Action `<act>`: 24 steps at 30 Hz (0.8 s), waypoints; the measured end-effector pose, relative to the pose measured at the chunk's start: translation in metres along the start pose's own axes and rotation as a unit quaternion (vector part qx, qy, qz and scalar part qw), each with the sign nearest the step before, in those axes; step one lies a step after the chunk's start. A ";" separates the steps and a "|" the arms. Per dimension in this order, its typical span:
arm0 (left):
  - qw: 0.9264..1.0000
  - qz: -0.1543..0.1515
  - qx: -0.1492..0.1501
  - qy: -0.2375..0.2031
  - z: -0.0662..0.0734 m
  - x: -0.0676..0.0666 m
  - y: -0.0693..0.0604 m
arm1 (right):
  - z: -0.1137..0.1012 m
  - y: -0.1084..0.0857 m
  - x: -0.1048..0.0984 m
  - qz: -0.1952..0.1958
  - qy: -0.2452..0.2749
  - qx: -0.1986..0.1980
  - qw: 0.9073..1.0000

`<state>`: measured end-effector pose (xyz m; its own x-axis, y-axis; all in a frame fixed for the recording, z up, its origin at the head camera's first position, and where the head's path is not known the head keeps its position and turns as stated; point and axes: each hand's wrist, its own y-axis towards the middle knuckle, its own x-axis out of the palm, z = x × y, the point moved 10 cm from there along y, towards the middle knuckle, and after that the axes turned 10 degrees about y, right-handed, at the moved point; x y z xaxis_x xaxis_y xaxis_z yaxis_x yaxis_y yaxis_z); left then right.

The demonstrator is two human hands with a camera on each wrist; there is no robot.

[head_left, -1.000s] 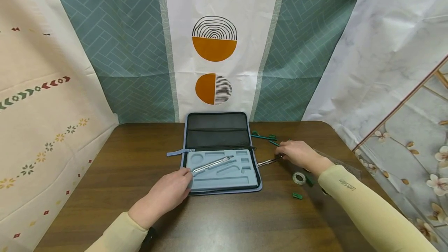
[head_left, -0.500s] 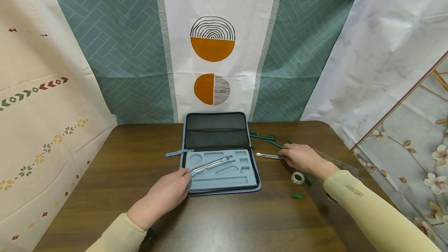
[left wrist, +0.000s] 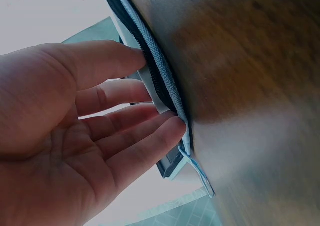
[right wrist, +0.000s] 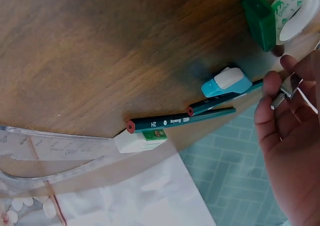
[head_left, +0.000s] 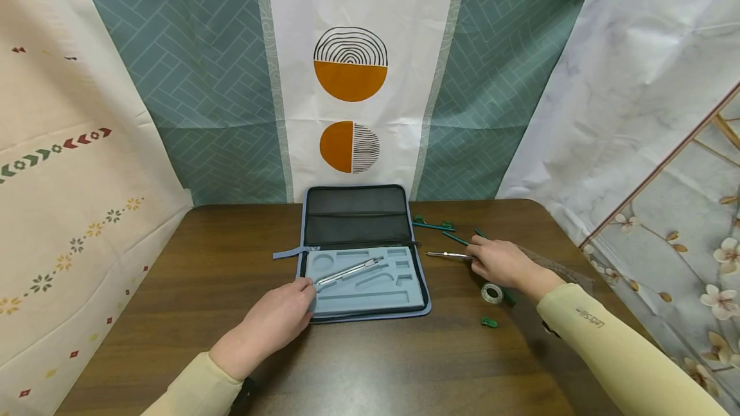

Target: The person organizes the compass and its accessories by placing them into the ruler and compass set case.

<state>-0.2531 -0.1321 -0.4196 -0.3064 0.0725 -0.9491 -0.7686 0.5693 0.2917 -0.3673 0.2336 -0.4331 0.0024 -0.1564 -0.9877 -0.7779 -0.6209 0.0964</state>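
Observation:
An unzipped blue case (head_left: pixel 356 230) with a pale blue moulded tray (head_left: pixel 341 305) lies on the table. A silver pair of compasses (head_left: pixel 349 271) lies across the tray, tilted over its recesses. My left hand (head_left: pixel 272 320) holds the case's near left corner; in the left wrist view the thumb and fingers meet at its zipped edge. To the right of the case, my right hand (head_left: pixel 500 262) pinches a second silver pair of compasses (head_left: pixel 444 255), its legs pointing left. Its hinge end shows between thumb and fingers in the right wrist view.
Around my right hand lie green pencils (right wrist: pixel 170 121), a white eraser (right wrist: pixel 140 143), a blue-and-white item (right wrist: pixel 227 82), a green box (right wrist: pixel 260 22), a tape roll (head_left: pixel 493 293), a clear ruler (right wrist: pixel 65 146) and a small green piece (head_left: pixel 489 322). More green pieces (head_left: pixel 433 226) sit beside the lid.
My right hand has drawn slightly right and towards me. The compasses in it have swung level and turned, so the legs overlap in view. The left hand stays at the case.

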 end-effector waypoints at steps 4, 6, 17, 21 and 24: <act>1.000 0.003 0.000 0.002 0.000 0.000 0.000 | -0.003 -0.001 -0.003 0.015 0.010 -0.019 1.000; 1.000 0.006 0.001 0.004 0.000 0.000 -0.001 | -0.004 -0.002 -0.006 0.030 0.016 -0.031 0.999; 1.000 0.014 0.007 0.008 0.002 -0.003 -0.001 | -0.002 -0.004 -0.012 0.067 0.027 -0.042 0.996; 1.000 0.010 0.006 0.008 0.001 -0.002 0.000 | -0.001 -0.003 -0.012 0.062 0.024 -0.032 0.997; 1.000 0.011 0.004 0.006 0.002 -0.003 -0.001 | -0.002 -0.003 -0.013 0.062 0.021 -0.032 0.997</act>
<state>-0.2508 -0.1313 -0.4170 -0.3301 0.0743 -0.9410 -0.7568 0.5750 0.3109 -0.3638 0.2359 -0.4203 -0.0636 -0.2658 -0.9619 -0.7320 -0.6427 0.2260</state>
